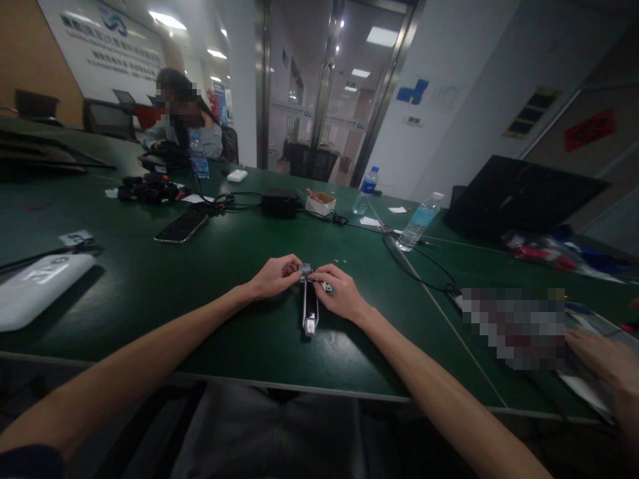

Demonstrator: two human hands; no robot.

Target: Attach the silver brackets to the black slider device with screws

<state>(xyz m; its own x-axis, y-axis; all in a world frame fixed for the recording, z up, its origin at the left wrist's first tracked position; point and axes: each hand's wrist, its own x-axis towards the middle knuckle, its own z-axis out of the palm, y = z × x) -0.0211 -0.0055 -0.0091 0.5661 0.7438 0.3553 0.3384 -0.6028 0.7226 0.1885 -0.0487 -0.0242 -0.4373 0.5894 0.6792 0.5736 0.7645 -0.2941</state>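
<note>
A long, narrow black and silver device (310,305) lies on the green table, pointing away from me; its exact kind is not clear. At its far end is a small grey metal piece (305,268). My left hand (277,275) pinches this piece from the left, thumb and fingertips closed. From the right, my right hand (339,291) reaches in with its fingers closed at the same end. A small silver part (327,287) sticks out beneath the right fingers. Just beyond my right hand lie two tiny metal bits (341,261).
Around the table are a phone (181,226), a white power bank (44,287), a black box (281,203), a small open box (320,203), cables and two water bottles (366,191) (420,222). Another person's hand (602,356) is at right; a person (182,126) sits across.
</note>
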